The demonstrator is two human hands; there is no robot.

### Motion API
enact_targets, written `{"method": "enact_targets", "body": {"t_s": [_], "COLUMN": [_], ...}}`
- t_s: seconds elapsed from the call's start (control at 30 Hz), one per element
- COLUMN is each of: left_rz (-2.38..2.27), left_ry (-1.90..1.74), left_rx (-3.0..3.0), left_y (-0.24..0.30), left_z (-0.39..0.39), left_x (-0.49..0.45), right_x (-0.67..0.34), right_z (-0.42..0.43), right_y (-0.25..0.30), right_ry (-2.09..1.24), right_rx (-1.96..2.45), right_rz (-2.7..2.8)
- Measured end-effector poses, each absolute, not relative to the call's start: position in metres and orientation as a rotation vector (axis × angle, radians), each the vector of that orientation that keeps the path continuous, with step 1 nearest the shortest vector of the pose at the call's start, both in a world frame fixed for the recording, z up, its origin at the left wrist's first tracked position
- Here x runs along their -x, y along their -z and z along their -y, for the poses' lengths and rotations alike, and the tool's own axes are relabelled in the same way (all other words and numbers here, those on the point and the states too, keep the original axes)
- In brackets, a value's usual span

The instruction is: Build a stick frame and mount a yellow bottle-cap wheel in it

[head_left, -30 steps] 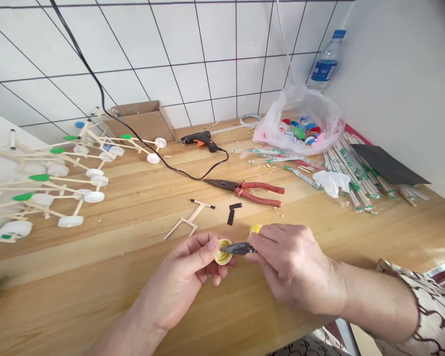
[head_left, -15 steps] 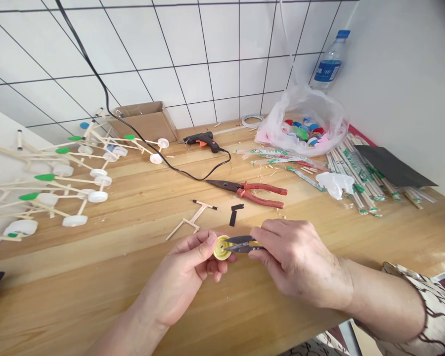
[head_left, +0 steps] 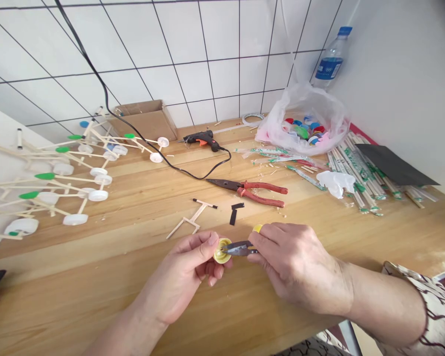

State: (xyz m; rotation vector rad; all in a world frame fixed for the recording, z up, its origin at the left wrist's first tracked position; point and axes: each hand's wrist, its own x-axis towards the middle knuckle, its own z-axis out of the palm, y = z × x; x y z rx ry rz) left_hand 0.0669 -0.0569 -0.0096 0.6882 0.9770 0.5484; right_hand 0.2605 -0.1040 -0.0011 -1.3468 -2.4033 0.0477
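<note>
My left hand (head_left: 187,274) pinches a yellow bottle cap (head_left: 221,251) between thumb and fingers, its hollow side facing right. My right hand (head_left: 289,264) is closed round small scissors (head_left: 239,248) with a yellow handle end showing above the knuckles. The dark blade tip pokes into the middle of the cap. Both hands hover just above the wooden table (head_left: 96,291) near its front edge.
Red-handled pliers (head_left: 255,190), a stick frame (head_left: 195,218) and black scraps (head_left: 234,212) lie just beyond the hands. A glue gun (head_left: 202,140) with its cord, a cardboard box (head_left: 144,121), stick-and-cap models (head_left: 59,178) at left, a bag of caps (head_left: 304,128), wrapped chopsticks (head_left: 359,178) at right.
The scissor blades, spread half a second ago, are back together with the tip in the cap. The hands stayed in much the same place.
</note>
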Motion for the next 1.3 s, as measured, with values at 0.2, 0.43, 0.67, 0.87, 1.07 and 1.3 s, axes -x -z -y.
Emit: {"method": "enact_targets", "body": {"t_s": [0.2, 0.43, 0.67, 0.87, 1.07, 1.3], "left_rz": [-1.001, -1.006, -0.986, -0.990, -1.025, -1.042], "left_ry": [-0.550, -0.533, -0.529, -0.518, -0.494, -0.503], "left_rx": [-0.669, -0.661, -0.635, -0.641, -0.651, -0.659], "left_y": [0.0082, 0.0111, 0.0099, 0.0091, 0.0082, 0.0052], "left_z": [0.0580, 0.0580, 0.0597, 0.0606, 0.0614, 0.0637], "left_x": [-0.0676, -0.0684, -0.0681, -0.0684, -0.0706, -0.0705], "right_x": [-0.2627, -0.2612, -0.2595, -0.2585, -0.2603, -0.2586], "right_z": [0.1040, 0.1048, 0.1073, 0.1077, 0.1088, 0.1089], "right_y": [0.0005, 0.0023, 0.0029, 0.0001, 0.0009, 0.0022], "right_ry": [-0.109, -0.001, 0.085, 0.114, 0.116, 0.097], "right_rx": [1.366, 1.365, 1.320, 1.337, 1.327, 1.326], "right_rz": [2.376, 2.434, 2.453, 2.465, 2.493, 2.417]}}
